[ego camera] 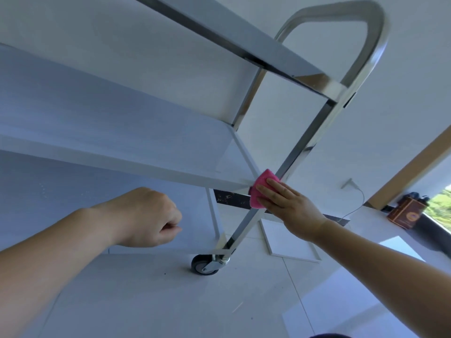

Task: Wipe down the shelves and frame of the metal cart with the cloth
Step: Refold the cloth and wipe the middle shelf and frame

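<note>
the right hand (pixel 290 208), right of centre in the frame, had its fingers straight and pressed a folded pink cloth (pixel 260 191) flat against the shiny square-tube upright post (pixel 310 140) of the three-shelf stainless steel cart (pixel 109 132), just where the corner of the middle shelf (pixel 170 167) met that post. the left hand (pixel 148 218), lower left of centre, was curled into a loose fist and held nothing, in front of the bottom shelf. a grey caster wheel (pixel 202 265) sat on the pale tiled floor (pixel 146 301) at the post's foot, and a brown box (pixel 406 212) stood at the far right edge.
</note>
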The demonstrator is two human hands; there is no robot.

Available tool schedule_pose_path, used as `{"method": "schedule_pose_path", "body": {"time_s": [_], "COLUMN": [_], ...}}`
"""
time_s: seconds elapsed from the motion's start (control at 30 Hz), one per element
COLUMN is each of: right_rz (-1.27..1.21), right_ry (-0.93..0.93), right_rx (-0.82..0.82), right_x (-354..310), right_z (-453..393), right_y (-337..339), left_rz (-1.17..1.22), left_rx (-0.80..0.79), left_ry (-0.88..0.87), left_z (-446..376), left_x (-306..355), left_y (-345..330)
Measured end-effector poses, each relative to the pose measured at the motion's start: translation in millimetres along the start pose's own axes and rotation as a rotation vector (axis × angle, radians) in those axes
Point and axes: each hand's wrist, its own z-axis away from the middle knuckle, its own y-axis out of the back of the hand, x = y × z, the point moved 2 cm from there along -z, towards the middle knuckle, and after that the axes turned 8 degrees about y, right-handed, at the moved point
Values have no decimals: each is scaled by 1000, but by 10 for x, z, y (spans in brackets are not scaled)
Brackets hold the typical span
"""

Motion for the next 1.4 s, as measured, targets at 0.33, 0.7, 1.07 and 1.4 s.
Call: {"method": "schedule_pose_path", "body": {"time_s": [0.33,0.7,1.07,1.4], "right_rz": [39,118,-43,-224], "right_ry": [-335,-546,-664,-747], "right_rx": [339,548,448,467], "right_x": [910,1094,984,482], "right_z": [161,103,-35,-99], "right_y": [720,771,626,272], "left_rz": [18,44,47,38], "left_rx": [53,109,97,74], "left_ry": [-35,-66,-70,-59], "left_z": [-204,-292,-277,-256], "left_x": [84,114,124,119], "left_y": [35,39,9,42]}}
